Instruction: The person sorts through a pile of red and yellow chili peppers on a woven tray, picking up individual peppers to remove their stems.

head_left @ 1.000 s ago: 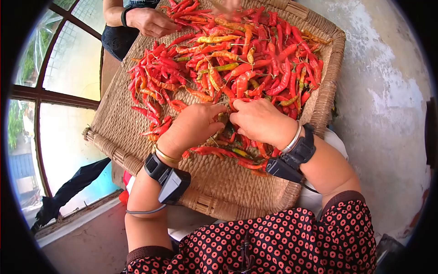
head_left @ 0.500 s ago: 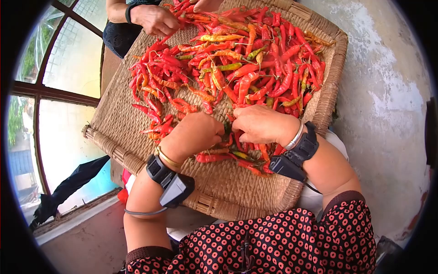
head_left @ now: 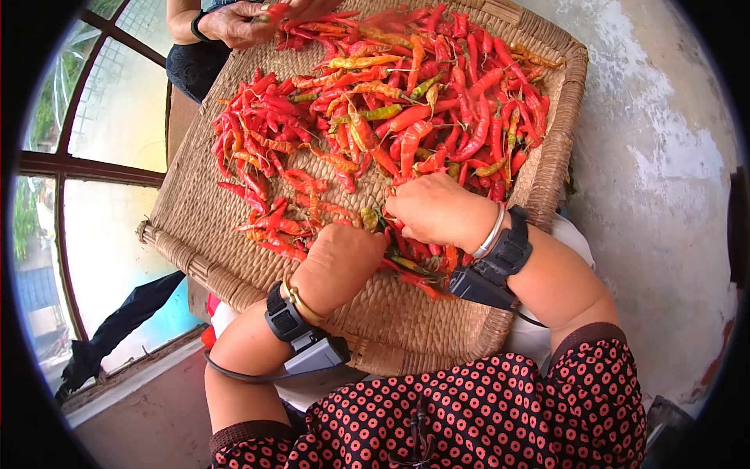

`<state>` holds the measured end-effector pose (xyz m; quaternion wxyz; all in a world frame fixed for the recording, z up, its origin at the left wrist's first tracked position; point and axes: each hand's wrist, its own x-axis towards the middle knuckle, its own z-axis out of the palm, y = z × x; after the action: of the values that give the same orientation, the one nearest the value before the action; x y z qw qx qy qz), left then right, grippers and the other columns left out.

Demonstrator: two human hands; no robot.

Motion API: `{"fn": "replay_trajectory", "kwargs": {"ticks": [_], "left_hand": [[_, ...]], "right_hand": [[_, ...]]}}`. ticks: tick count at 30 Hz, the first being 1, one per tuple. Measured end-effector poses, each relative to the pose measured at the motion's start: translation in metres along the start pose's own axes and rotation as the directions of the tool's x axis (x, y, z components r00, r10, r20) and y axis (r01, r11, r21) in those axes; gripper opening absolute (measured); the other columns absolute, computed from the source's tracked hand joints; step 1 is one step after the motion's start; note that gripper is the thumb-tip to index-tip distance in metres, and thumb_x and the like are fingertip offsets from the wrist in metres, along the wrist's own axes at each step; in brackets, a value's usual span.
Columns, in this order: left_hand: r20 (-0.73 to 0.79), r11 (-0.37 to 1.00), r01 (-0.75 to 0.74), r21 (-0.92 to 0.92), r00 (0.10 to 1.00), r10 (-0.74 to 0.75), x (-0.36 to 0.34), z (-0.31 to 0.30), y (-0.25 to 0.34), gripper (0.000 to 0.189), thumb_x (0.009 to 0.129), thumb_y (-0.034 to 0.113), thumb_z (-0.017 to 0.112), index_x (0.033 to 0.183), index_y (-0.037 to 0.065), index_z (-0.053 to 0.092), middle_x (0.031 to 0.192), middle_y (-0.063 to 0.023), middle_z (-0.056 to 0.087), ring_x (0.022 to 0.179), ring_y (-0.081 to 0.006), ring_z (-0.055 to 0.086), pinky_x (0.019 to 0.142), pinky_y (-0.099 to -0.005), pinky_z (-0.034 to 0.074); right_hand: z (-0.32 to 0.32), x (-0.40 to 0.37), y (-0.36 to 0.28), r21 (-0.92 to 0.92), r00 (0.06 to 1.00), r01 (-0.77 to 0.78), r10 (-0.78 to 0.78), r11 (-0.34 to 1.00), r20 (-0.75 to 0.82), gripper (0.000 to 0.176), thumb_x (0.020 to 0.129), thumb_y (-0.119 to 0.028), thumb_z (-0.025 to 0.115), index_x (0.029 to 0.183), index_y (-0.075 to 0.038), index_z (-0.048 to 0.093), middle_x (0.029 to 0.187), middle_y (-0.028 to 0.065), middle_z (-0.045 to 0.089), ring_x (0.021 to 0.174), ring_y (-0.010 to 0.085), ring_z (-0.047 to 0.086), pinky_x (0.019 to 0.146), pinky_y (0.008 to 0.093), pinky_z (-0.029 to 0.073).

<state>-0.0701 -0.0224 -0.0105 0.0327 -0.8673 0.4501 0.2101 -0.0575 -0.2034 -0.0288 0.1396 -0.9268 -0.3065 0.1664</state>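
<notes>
1. Presently, the left hand (head_left: 344, 264) is found lower and nearer the body than half a second ago; the gap to the right hand (head_left: 439, 209) has been widened.
2. By that shift, a yellow-green chilli (head_left: 369, 218) has been exposed between the hands.
3. Left fingers are curled under and hidden; whether anything is pinched cannot be told. Right fingers are bent downward over the chillies, with the tips hidden; their grip cannot be determined.
4. The main heap of chillies (head_left: 410, 117) is spread across the far part of the woven tray (head_left: 195, 187); a smaller group is partly covered by the right hand.
5. Across the tray, a co-worker's hands (head_left: 238, 25) have been brought together, with a red chilli (head_left: 275, 12) held up.
6. Handling by both persons is judged to be continuing.
</notes>
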Motion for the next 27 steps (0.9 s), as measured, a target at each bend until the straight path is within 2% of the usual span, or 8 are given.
{"fn": "replay_trajectory", "kwargs": {"ticks": [9,11,13,15,19,21,25,27], "left_hand": [[-0.135,0.952,-0.203,-0.228,0.975,0.176,-0.006,-0.025,-0.04,0.007,0.072,0.009,0.058,0.073,0.006,0.064,0.073,-0.0114,0.061,0.067,-0.0278,0.061,0.06,-0.0337,0.049],[-0.243,0.708,-0.268,-0.653,0.96,0.138,-0.012,-0.035,-0.058,0.006,0.069,0.006,0.062,0.074,0.003,0.063,0.075,-0.011,0.06,0.065,-0.0253,0.059,0.06,-0.0318,0.048],[-0.228,0.633,-0.227,-0.741,0.97,0.081,-0.018,-0.046,-0.072,0.005,0.072,0.004,0.064,0.074,0.002,0.061,0.07,-0.006,0.058,0.062,-0.0179,0.057,0.058,-0.0285,0.046],[-0.209,0.214,-0.154,-0.965,0.94,-0.268,-0.023,-0.053,-0.083,0.003,0.079,0.004,0.06,0.077,0.002,0.061,0.067,-0.001,0.058,0.062,-0.0106,0.056,0.058,-0.0248,0.044],[-0.453,0.077,-0.494,-0.866,0.71,-0.54,-0.003,-0.049,-0.11,0.013,0.086,0.009,0.056,0.094,0.0,0.06,0.082,-0.0018,0.063,0.067,-0.0071,0.055,0.061,-0.0199,0.044],[-0.412,0.139,-0.556,-0.82,0.404,-0.817,0.013,-0.049,-0.09,0.025,0.088,0.012,0.055,0.109,-0.001,0.056,0.092,-0.0036,0.062,0.068,-0.0063,0.054,0.062,-0.0198,0.045],[-0.276,0.2,-0.199,-0.959,0.81,-0.517,0.011,-0.036,-0.07,0.033,0.087,0.017,0.058,0.116,0.0,0.054,0.09,-0.0025,0.061,0.067,-0.006,0.053,0.06,-0.0223,0.046],[-0.155,0.223,-0.072,-0.972,0.911,-0.383,0.013,-0.037,-0.047,0.03,0.086,0.019,0.061,0.108,-0.001,0.057,0.083,0.0008,0.059,0.062,-0.0042,0.05,0.056,-0.0197,0.044]], "right_hand": [[-0.001,0.001,-0.008,-0.056,0.998,-0.04,0.043,0.998,0.042,0.013,0.066,-0.015,0.06,0.069,-0.002,0.063,0.076,0.0156,0.06,0.072,0.0316,0.062,0.061,0.0408,0.049],[-0.005,0.001,-0.003,-0.021,0.996,-0.043,0.044,0.999,0.074,0.014,0.067,-0.015,0.058,0.069,-0.002,0.062,0.075,0.0152,0.059,0.073,0.0318,0.061,0.062,0.0412,0.048],[-0.008,0.0,0.003,0.161,1.0,0.0,0.0,0.987,-0.004,0.015,0.067,-0.013,0.057,0.075,-0.004,0.066,0.074,0.0156,0.062,0.076,0.0339,0.062,0.066,0.0426,0.049],[-0.012,0.001,0.005,0.235,0.999,0.007,0.001,0.972,-0.034,0.015,0.066,-0.014,0.057,0.074,-0.003,0.064,0.072,0.016,0.061,0.074,0.0347,0.061,0.065,0.0435,0.048],[-0.018,0.004,0.001,0.428,1.0,-0.004,0.006,0.904,-0.004,0.017,0.073,-0.019,0.061,0.075,-0.002,0.059,0.071,0.0107,0.058,0.066,0.0263,0.059,0.06,0.0361,0.045],[-0.023,0.003,-0.002,0.526,1.0,0.001,0.008,0.85,-0.015,0.017,0.075,-0.019,0.062,0.078,-0.002,0.06,0.069,0.0089,0.06,0.062,0.0216,0.06,0.058,0.0331,0.046],[-0.025,0.007,-0.002,0.87,0.971,-0.112,0.237,0.479,-0.006,0.015,0.081,-0.017,0.062,0.081,-0.002,0.062,0.061,0.0029,0.056,0.052,0.0072,0.053,0.049,0.0269,0.044],[-0.027,0.008,-0.002,0.984,0.949,0.035,0.302,0.173,-0.087,0.015,0.084,-0.016,0.059,0.086,-0.001,0.061,0.066,0.0021,0.057,0.05,0.0073,0.052,0.047,0.0234,0.044]]}}
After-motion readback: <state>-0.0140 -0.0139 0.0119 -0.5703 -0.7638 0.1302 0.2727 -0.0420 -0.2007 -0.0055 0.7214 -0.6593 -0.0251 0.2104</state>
